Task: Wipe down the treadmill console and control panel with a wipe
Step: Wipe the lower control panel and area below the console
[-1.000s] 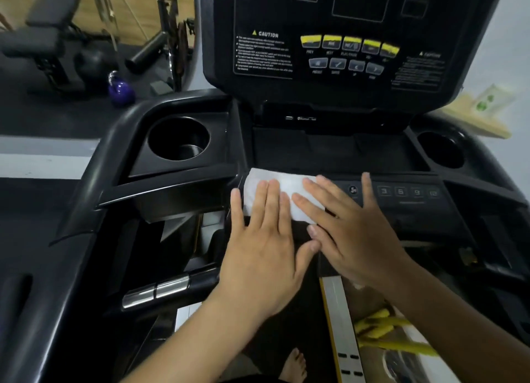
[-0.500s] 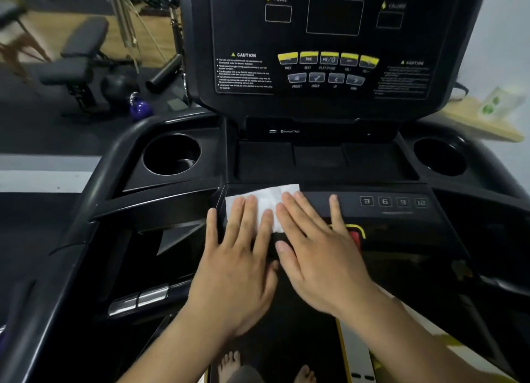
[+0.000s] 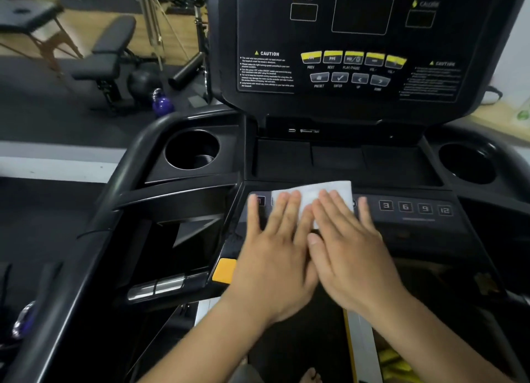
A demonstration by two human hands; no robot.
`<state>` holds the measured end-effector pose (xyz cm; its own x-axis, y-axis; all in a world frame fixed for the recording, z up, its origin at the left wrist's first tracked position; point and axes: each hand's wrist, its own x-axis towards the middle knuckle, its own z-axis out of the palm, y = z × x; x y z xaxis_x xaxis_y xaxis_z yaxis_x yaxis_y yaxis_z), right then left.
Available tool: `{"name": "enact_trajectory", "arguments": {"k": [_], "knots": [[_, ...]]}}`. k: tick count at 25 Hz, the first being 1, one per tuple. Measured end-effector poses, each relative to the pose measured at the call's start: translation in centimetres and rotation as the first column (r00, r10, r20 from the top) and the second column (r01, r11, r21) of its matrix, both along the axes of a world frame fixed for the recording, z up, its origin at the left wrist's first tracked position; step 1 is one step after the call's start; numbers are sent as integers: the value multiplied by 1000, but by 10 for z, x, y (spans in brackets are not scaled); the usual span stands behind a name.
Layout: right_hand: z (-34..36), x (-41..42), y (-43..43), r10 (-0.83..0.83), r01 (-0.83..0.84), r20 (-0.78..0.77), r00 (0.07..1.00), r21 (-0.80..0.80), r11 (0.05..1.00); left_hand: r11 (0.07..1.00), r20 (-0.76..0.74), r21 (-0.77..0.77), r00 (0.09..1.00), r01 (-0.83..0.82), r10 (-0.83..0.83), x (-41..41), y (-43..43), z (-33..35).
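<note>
Black treadmill console (image 3: 364,107) reads PULSE, CAUTION, ENTER; left hand (image 3: 275,256) and right hand (image 3: 352,256) press flat-fingered on white wipe (image 3: 324,189).

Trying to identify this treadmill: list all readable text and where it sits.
"PULSE": console, above the left window.
"CAUTION": heading the left warning block.
"PREV", "NEXT", "PLAY/PAUSE", "PRESET", "ENTER", "UP": under console buttons.
"3", "6", "9", "12": keys on the control panel.
Too blurred: warning fine print, right-hand labels. No brand readable.

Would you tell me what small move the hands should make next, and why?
Probably slide the wipe rightward: the left hand and right hand press it flat on the control panel, and the number keys just to its right lie uncovered.
</note>
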<state>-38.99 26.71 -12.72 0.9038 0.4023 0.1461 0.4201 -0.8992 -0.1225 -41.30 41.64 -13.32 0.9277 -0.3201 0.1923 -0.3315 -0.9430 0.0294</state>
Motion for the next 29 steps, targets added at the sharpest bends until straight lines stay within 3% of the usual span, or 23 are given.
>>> {"name": "enact_trajectory", "arguments": {"k": [5, 10, 17, 22, 26, 29], "knots": [[-6, -17, 54, 76, -76, -12, 997, 29, 997, 1000, -19, 12, 1000, -18, 18, -26, 56, -10], [-13, -42, 37, 127, -127, -26, 992, -1, 992, 1000, -61, 22, 998, 18, -17, -56, 53, -21], [-5, -3, -11, -111, 109, -19, 994, -82, 991, 996, -72, 66, 996, 60, -55, 9, -18, -9], [-13, -6, -39, -181, 182, 19, 983, -62, 981, 987, -58, 97, 991, 127, -122, 16, -37, -4], [-6, 5, -1, -115, 115, 7, 993, -38, 993, 985, -48, 167, 998, 41, -34, 12, 1, 1], [0, 9, 48, -18, 18, -4, 1000, -29, 999, 991, -78, 102, 992, -87, 95, 4, 44, -3]]}}
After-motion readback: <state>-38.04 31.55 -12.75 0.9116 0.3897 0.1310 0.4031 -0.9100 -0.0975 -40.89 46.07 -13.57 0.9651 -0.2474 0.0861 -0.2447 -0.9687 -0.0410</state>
